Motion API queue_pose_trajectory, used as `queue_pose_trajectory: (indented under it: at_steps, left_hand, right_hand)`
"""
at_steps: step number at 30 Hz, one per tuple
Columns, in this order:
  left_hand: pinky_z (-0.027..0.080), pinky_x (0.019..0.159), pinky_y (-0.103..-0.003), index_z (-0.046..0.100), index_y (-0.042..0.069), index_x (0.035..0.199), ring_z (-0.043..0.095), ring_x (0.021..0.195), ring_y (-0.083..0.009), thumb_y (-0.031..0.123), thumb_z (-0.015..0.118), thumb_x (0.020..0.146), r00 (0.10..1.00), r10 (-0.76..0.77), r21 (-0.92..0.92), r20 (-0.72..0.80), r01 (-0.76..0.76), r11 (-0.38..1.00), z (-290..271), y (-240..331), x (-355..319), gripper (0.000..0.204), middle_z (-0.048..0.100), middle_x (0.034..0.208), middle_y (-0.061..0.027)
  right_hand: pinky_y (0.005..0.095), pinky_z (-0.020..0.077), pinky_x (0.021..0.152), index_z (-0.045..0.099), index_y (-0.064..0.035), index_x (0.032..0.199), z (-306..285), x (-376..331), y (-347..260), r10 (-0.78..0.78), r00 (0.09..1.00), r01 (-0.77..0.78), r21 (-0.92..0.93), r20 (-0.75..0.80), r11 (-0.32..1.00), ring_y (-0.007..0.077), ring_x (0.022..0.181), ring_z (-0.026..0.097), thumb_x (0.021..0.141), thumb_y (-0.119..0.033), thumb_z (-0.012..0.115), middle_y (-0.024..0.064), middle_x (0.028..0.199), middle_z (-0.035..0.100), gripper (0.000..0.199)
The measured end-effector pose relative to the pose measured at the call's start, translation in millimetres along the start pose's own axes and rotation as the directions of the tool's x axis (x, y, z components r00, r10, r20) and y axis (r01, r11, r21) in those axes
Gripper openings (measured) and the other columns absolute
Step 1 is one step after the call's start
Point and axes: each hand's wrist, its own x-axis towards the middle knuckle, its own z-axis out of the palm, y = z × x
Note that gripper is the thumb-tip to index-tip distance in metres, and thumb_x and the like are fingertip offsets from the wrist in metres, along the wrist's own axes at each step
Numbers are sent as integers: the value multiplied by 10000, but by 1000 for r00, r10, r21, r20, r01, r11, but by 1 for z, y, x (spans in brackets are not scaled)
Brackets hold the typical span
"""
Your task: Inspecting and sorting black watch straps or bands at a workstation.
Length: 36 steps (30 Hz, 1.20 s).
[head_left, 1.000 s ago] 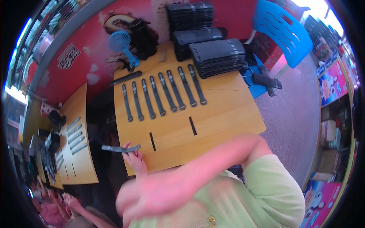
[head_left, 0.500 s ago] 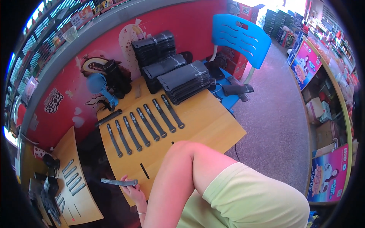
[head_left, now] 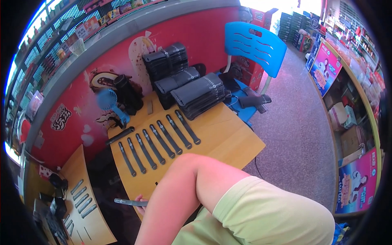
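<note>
My left hand (head_left: 140, 203), mostly hidden behind a bare bent knee (head_left: 190, 167), is closed on one end of a narrow dark grey strap (head_left: 125, 201). The strap sticks out to the left, past the near-left edge of the wooden table (head_left: 228, 143). Beyond the knee, several similar straps (head_left: 154, 141) lie side by side in a slanted row on the table. Behind that row, flat black pieces are piled in stacks (head_left: 200, 96). My right hand does not show.
A small blue fan (head_left: 107, 100) and a black cylinder (head_left: 127, 94) stand at the table's back left. A blue chair (head_left: 255, 49) holding dark items is beyond the far right corner. Lower left, another wooden surface (head_left: 100, 220) bears similar strips. Shelving (head_left: 351, 134) lines the right.
The view has tilted up slightly, so the table sits lower in the picture. My left hand, still holding the strap, is now more covered by the knee, its wrist hidden.
</note>
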Motion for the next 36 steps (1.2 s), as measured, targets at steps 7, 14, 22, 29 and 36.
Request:
queue_pose_trajectory:
  at_steps: [7,14,22,29,36]
  left_hand:
    - [259,405,-184,467,59,1116,331,466,-36,177,430,999,1000,19,-12,11,-19,1000,-10,-5,4,170,405,659,29]
    - [270,405,-183,466,58,1118,339,464,-39,176,435,997,999,10,-20,30,-9,1000,-11,-13,3,172,409,649,26]
    - [282,405,-183,464,56,1121,347,462,-42,176,442,995,999,2,-19,45,-1,1000,-15,-18,-1,175,413,639,22]
    - [292,405,-182,462,55,1123,355,460,-45,175,447,993,997,17,-11,71,-16,1000,-20,-24,0,178,417,630,19]
    - [294,401,-188,459,51,1130,351,449,-49,177,454,991,1000,-29,-13,2,29,999,-12,-21,-10,187,420,632,16]
  right_hand:
    - [492,444,590,606,-49,858,-1,0,4,-2,1000,2,-1,-1,1000,397,729,589,817,-262,558,187,771,602,222]
    - [497,443,579,610,-50,848,-5,-2,6,4,1000,-4,-19,-1,1000,399,717,593,808,-260,564,189,764,608,218]
    - [503,442,567,614,-52,837,-4,-4,7,4,1000,-4,-15,11,1000,401,703,596,797,-257,572,191,757,614,213]
    - [509,441,556,618,-53,827,-7,-5,4,17,1000,-16,-31,19,999,402,691,599,788,-254,579,192,750,620,208]
    - [514,440,545,622,-55,817,-4,-6,3,41,998,-38,-60,39,997,404,680,603,779,-252,585,194,743,626,204]
